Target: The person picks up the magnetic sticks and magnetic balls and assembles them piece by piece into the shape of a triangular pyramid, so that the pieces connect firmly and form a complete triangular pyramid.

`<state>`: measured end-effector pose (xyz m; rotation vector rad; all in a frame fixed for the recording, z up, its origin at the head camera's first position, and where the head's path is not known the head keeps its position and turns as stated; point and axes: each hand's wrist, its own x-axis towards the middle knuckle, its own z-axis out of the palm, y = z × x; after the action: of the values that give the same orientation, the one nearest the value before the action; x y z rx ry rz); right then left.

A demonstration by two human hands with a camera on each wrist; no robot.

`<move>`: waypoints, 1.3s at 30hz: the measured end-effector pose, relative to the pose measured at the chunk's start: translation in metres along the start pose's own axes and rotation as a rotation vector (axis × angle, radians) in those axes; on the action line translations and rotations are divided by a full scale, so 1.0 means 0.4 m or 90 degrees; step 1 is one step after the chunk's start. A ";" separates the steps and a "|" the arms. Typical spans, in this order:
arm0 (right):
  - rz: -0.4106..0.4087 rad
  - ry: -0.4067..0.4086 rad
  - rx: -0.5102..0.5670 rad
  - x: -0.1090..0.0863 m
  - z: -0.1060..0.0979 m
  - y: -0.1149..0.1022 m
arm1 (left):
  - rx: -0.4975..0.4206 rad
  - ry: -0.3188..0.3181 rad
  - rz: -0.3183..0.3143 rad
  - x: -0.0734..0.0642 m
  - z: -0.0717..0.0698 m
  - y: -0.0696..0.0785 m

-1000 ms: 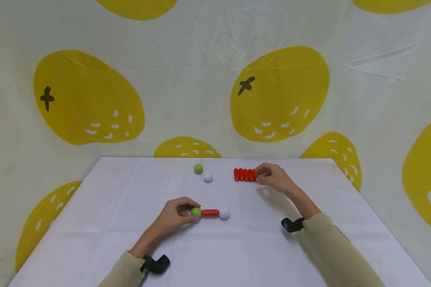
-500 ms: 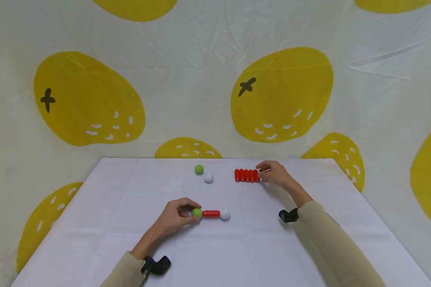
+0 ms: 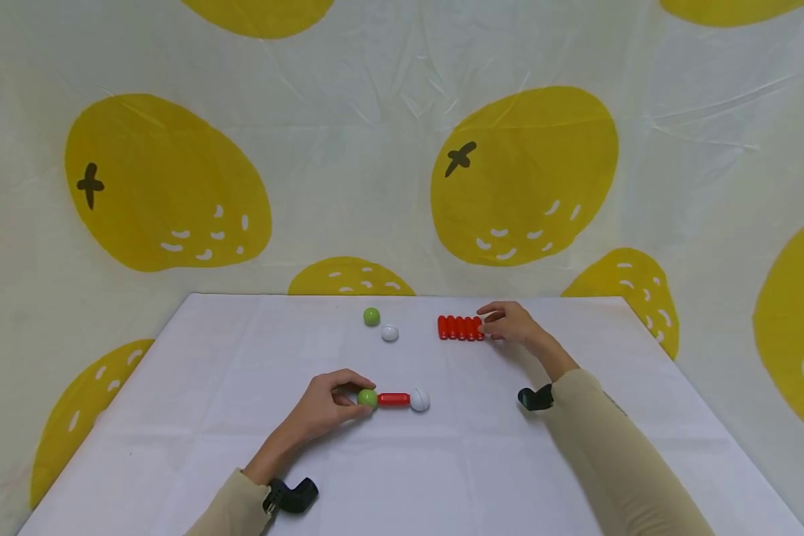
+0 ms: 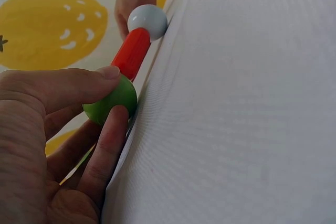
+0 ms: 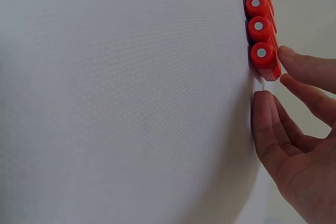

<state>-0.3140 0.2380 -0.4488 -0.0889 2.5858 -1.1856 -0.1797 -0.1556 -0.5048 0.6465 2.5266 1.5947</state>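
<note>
Thumb and fingers of my left hand [image 3: 324,404] pinch a green ball [image 4: 113,102]. A red rod [image 4: 131,52] joins that ball end to end, with a white ball [image 4: 148,22] at its far end, all lying on the table. My right hand [image 3: 512,325] is at the right end of a row of red magnetic rods [image 3: 460,328], which lie side by side. In the right wrist view the thumb [image 5: 296,66] appears to touch the nearest rod [image 5: 264,56], while the other fingers are relaxed below it. Pale round discs show on the rod ends.
A loose green ball [image 3: 371,316] and a loose white ball [image 3: 389,333] lie close together near the back of the white-covered table [image 3: 254,335]. Behind it hangs a cloth [image 3: 348,149] printed with yellow fruit.
My right hand has drawn slightly right, uncovering the end rod that its fingers were over, and its fingers have loosened. The left hand and the joined pieces hold still.
</note>
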 end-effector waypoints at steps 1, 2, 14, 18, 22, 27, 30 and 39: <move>0.001 -0.001 -0.002 0.000 0.001 -0.001 | 0.000 0.000 0.000 0.000 0.000 0.000; 0.002 -0.002 -0.004 0.000 0.001 -0.002 | 0.001 0.000 -0.001 0.000 0.000 0.000; 0.018 0.003 -0.008 0.001 0.004 -0.003 | 0.000 0.001 -0.003 0.001 -0.001 0.003; 0.018 0.008 0.006 0.003 0.007 0.000 | 0.000 0.000 -0.005 0.002 0.000 0.003; 0.010 0.006 0.023 0.001 0.008 0.001 | 0.003 -0.001 -0.008 0.004 0.001 0.002; 0.004 0.010 0.043 -0.004 0.013 0.003 | 0.008 0.003 -0.009 0.005 0.004 -0.005; -0.001 0.017 0.053 -0.005 0.017 0.006 | 0.010 0.004 -0.008 0.004 0.007 -0.010; 0.001 0.033 0.047 -0.009 0.022 0.017 | 0.024 0.010 -0.004 0.002 0.015 -0.020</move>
<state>-0.3078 0.2366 -0.4583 -0.0416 2.5822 -1.2989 -0.1812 -0.1531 -0.5146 0.6314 2.5735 1.5591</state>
